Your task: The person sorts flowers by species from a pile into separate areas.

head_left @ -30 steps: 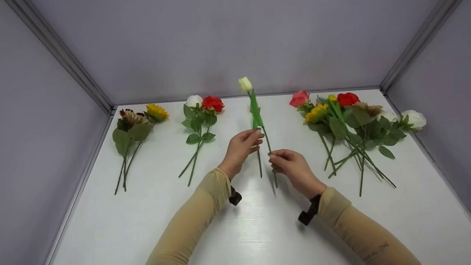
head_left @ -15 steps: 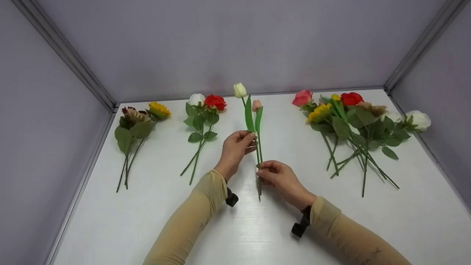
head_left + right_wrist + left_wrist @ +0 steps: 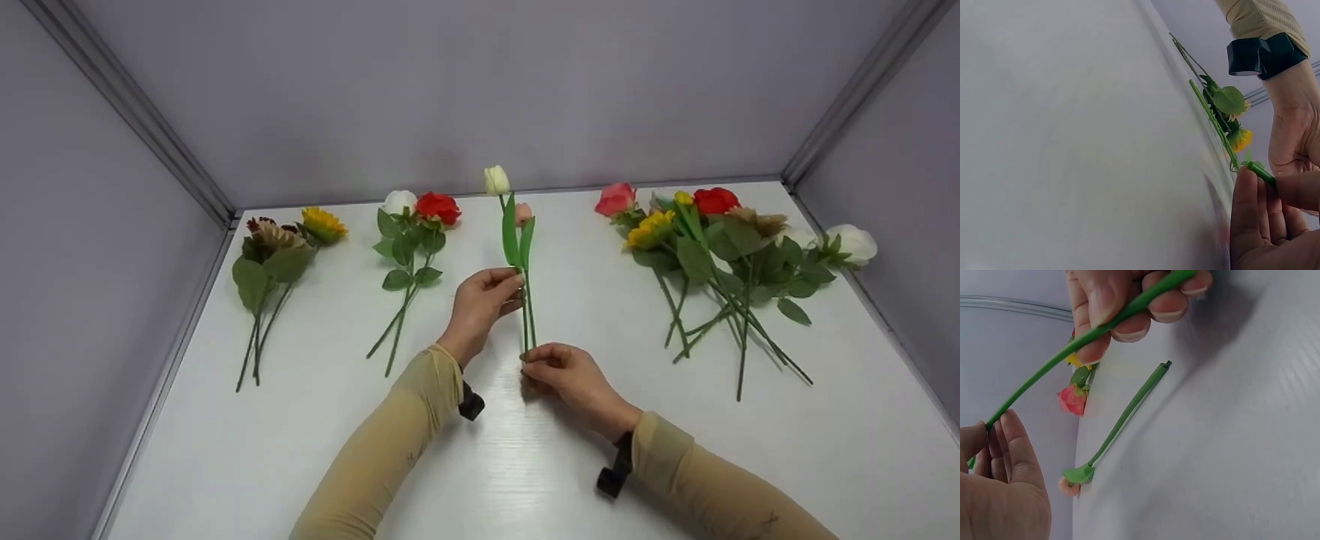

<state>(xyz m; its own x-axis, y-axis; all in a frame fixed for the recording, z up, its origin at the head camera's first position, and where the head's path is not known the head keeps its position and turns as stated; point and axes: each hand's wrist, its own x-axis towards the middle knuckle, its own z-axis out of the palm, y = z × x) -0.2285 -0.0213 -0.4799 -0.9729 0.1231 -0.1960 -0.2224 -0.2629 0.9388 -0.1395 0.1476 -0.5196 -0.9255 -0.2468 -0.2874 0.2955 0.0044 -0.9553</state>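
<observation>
At centre frame, the left hand [image 3: 480, 304] is pinching the white tulip [image 3: 496, 180] mid-stem and the right hand [image 3: 559, 371] is clamping its stem end, keeping it lifted above the pink tulip [image 3: 1072, 481] lying on the table [image 3: 525, 465].

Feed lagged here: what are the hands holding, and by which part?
Both grip the white tulip by its stem: left hand mid-stem below the leaves, right hand at the bottom end.

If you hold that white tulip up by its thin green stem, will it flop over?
Probably not: the white tulip stands straight above both hands, so its stem seems stiff. It looks light, since the left hand and right hand only pinch it.
</observation>
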